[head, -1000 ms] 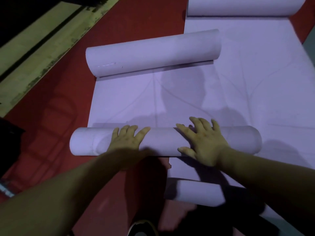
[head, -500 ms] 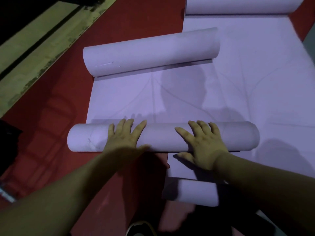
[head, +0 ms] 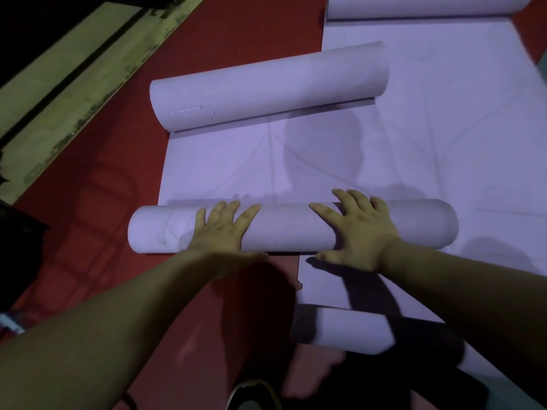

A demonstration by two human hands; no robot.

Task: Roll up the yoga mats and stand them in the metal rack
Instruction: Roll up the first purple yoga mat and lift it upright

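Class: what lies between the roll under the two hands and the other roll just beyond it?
In the head view, only flat purple mat lies between the near roll and the far roll.

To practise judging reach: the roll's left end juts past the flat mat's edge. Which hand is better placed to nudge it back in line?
Probably the left hand: it presses flat on the roll nearer that jutting end. The right hand presses the roll's other half, farther away.

No readable text, labels or numbers anywhere.
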